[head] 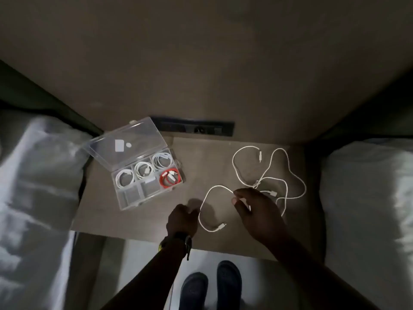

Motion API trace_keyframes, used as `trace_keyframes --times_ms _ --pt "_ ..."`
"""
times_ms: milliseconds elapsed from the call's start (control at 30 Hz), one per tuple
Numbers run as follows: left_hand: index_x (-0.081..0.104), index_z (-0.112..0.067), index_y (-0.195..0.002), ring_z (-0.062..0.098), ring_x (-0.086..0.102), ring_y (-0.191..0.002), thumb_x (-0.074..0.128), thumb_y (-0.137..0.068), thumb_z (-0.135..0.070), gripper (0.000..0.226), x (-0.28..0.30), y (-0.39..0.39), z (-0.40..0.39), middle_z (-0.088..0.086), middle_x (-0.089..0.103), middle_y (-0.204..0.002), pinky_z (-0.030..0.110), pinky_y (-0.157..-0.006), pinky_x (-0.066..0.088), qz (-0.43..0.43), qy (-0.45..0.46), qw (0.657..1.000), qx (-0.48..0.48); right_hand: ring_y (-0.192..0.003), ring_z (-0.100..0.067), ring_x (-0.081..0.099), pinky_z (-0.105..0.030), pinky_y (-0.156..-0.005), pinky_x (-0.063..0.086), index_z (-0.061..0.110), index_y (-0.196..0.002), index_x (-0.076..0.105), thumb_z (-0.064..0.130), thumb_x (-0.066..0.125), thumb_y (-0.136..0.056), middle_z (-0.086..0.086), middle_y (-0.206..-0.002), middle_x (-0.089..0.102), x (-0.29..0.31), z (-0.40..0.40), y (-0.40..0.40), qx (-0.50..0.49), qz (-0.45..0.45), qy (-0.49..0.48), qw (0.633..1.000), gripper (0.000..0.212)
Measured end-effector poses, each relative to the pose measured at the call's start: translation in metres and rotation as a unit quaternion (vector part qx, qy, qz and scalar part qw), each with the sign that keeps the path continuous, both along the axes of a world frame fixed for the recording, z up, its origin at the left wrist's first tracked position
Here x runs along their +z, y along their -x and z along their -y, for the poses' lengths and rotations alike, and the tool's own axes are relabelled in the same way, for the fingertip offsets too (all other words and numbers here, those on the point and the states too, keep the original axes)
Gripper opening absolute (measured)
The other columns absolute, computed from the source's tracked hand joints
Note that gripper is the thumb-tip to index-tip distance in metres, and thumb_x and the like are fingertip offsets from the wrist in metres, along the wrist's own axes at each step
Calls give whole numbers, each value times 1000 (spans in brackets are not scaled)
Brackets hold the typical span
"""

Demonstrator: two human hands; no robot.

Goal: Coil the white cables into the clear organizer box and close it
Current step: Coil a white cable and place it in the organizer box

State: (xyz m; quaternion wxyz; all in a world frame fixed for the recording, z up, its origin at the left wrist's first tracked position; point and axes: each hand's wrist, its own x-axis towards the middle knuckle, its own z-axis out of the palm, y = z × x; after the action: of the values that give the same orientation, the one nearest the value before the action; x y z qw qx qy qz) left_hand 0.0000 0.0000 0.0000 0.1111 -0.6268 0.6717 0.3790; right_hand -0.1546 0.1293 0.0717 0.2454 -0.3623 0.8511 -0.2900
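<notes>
Loose white cable (271, 175) sprawled on the worktop (156, 220), looping from right hand (257, 211) across to left hand (182, 220), both grips pinching it, plug end lying between them, clear organizer box (143, 173) open at left, long axis slanting away rightward.

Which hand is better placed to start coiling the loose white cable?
Right. The right hand already pinches the loose white cable at its fingertips, beside the tangle. The left hand is closed at the loop's near side; its grip is unclear.
</notes>
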Motion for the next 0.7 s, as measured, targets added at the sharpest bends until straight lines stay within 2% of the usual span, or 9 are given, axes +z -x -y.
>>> trace_keyframes --times_ms 133,233,333,400,433,500,567,633,700 --pt "62 -28 -74 25 67 -96 64 -78 -26 5 -33 -8 -19 -7 68 -84 27 -72 44 16 -1 1000 -15 -98 -16 67 -27 -85 49 22 -111 70 31 62 -92 5 -111 73 -24 9 -14 20 28 -20 999 23" --pt "67 -24 -89 26 67 -93 54 -86 -15 15 -41 -1 -22 1 71 -92 30 -72 48 -3 39 997 -62 -107 -20 65 -31 -92 49 18 -115 69 25 61 -93 2 -118 71 -33 14 -16 44 24 -10 999 24" --pt "62 -10 -80 24 66 -78 64 -86 -10 7 -16 14 -10 12 70 -82 34 -67 46 -199 20 980 -26 -141 -20 40 -28 -112 33 17 -137 54 10 57 -93 -2 -148 49 -33 24 -7 124 -39 16 991 45" --pt "62 -3 -79 21 65 -72 67 -85 -9 10 17 20 -3 17 69 -75 35 -69 52 -385 -77 919 31 -151 -17 15 -31 -119 18 20 -148 38 6 52 -93 0 -161 27 -29 33 3 170 -65 29 983 58" --pt "63 -5 -81 19 65 -70 67 -86 -14 11 33 20 2 15 69 -73 30 -68 52 -447 -118 886 45 -152 -17 13 -35 -120 16 22 -148 37 7 50 -94 1 -161 27 -25 39 9 176 -68 35 981 58" --pt "66 -7 -88 16 62 -67 64 -88 -22 16 62 18 6 7 67 -69 24 -66 49 -505 -188 840 59 -146 -22 31 -42 -118 24 21 -136 50 13 48 -96 -1 -148 48 -16 52 20 182 -66 43 980 41" --pt "67 -5 -92 18 57 -64 64 -87 -24 20 84 17 3 3 61 -65 32 -67 48 -525 -259 804 99 -119 -28 57 -46 -102 41 19 -110 61 17 45 -96 -2 -114 65 -4 64 29 202 -75 57 975 21" --pt "68 -3 -92 19 56 -60 62 -87 -27 26 98 16 -5 3 56 -61 34 -64 46 -515 -320 786 123 -89 -26 65 -44 -82 49 17 -98 60 19 43 -95 -1 -93 66 7 73 34 194 -22 100 976 17" --pt "69 -1 -91 19 56 -59 56 -90 -30 31 107 14 -14 4 55 -61 30 -61 45 -492 -364 783 111 -77 -19 65 -39 -72 53 19 -98 62 20 42 -93 9 -82 64 14 79 36 139 36 131 981 21"
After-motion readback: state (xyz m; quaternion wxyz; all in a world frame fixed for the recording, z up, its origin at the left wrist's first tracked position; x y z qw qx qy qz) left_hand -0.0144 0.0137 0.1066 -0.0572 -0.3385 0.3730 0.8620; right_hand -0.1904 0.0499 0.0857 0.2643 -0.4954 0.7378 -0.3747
